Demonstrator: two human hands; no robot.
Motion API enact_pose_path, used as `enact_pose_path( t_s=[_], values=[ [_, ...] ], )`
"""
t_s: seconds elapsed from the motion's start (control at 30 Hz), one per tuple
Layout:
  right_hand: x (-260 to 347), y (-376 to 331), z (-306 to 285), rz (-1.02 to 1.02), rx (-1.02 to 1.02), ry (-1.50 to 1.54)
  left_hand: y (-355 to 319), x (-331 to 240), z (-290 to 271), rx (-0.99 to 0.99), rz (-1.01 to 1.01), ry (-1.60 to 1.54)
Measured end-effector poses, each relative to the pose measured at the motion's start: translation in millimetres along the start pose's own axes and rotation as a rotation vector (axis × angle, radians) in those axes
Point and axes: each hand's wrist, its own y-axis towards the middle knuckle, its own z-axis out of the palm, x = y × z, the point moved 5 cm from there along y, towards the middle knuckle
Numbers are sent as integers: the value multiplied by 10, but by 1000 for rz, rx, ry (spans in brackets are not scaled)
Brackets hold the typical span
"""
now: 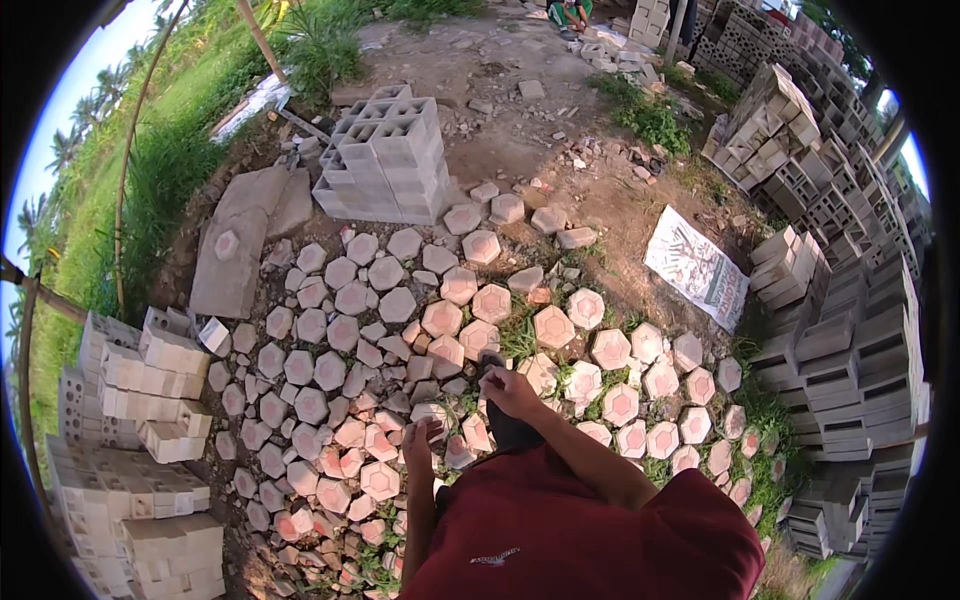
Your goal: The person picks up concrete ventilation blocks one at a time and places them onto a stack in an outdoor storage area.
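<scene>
The left hand (pixel 420 437) hangs low and centre in the frame, fingers spread and loose, holding nothing. The right hand (pixel 510 390) is a little higher and to the right of it, curled downward over a dark leg or shoe, and I cannot tell whether it grips anything. The two hands are apart, with a narrow gap of pavers between them.

Directly under and around the left hand lies a scatter of pinkish hexagonal pavers (pixel 380 480). One whole hexagon sits just below-left of its fingertips, flat on the ground, so the left hand is clearly the nearer one to it. These blocks have no long axis to speak of; they lie face up, some tilted or broken.

Further out, the paver field (pixel 330 370) spreads toward the upper left, greyer there, pinker to the right (pixel 620 405) of the right hand. Beyond it stands a stack of grey hollow blocks (pixel 390 155) at upper centre, a flat slab (pixel 235 250) to its left, pale block piles (pixel 150 400) at the left edge, and taller stacks (pixel 840 340) along the right, with a printed sack (pixel 697 265) lying on the ground beside them.
</scene>
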Motion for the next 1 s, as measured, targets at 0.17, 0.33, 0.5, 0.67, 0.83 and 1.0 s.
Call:
enact_pose_path(
  t_s=[0.17,0.33,0.5,0.67,0.83,1.0],
  values=[
    [236,1477,-40,98,90,50,1091,-805,175,-126,76,-30],
    [472,2549,-406,27,95,68,1962,-1855,840,19,233,14],
    [215,3007,-358,142,105,129,2242,-2324,1161,123,157,-262],
    [-6,3216,-292,224,146,142,2588,-2191,1345,25,76,-163],
    [-280,3685,-278,267,97,211,3116,-2161,1479,124,-35,-172],
    [-302,4447,-29,340,127,101,3968,-2596,1411,154,8,-178]
  ],
)
